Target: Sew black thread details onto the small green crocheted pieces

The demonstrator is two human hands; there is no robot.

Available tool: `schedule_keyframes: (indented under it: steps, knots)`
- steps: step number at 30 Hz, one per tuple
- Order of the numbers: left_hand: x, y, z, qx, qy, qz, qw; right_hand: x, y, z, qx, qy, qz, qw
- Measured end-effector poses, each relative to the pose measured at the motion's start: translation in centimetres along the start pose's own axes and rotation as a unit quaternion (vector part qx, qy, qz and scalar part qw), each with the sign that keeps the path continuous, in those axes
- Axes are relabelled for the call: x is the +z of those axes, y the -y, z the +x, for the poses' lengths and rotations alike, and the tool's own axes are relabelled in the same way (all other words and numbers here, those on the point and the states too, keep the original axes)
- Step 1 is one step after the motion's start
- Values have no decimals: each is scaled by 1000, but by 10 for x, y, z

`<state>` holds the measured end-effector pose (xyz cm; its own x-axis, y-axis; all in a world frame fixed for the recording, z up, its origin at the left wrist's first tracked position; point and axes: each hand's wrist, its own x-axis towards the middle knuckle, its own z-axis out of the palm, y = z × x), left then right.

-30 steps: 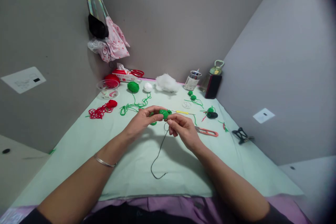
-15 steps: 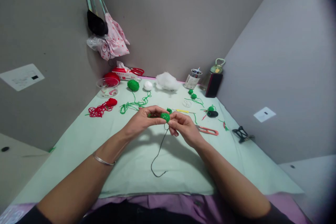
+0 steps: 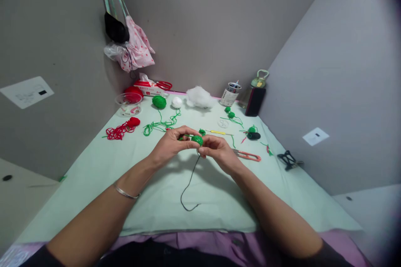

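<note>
Between my hands, above the table, is a small green crocheted piece, round in shape. My left hand pinches it from the left between thumb and fingers. At its right edge, my right hand has thumb and fingertips pressed together; what lies in that pinch is too small to make out. A dark thread hangs from the piece near my right fingertips, its end down on the cloth. A yellow-handled crochet hook lies just beyond my right hand. Orange thread snips lie to the right of it.
On the pale green cloth lie a green yarn ball, tangled red yarn, white stuffing and green crocheted pieces. Toward the back right stand a can and a phone. A black stand is at the right edge.
My right hand has shifted slightly left, its fingers drawn closer together beside the green piece. My left hand keeps its pinch, almost unmoved.
</note>
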<state>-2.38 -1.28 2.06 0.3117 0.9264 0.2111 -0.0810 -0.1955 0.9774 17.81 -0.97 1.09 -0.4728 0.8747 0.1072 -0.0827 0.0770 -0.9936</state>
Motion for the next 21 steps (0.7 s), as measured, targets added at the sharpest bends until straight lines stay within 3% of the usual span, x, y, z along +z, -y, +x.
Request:
schedule_keyframes:
  steps: [6, 14, 21]
  knots:
    - [3, 5, 0, 6, -4, -14, 1000, 5, -9, -1, -22, -20, 50, 998]
    - [1, 1, -1, -2, -7, 19, 1000, 0, -2, 0, -15, -4, 11, 1000]
    - [0, -3, 0, 10, -8, 6, 1000, -2, -1, 2, -23, 15, 67, 997]
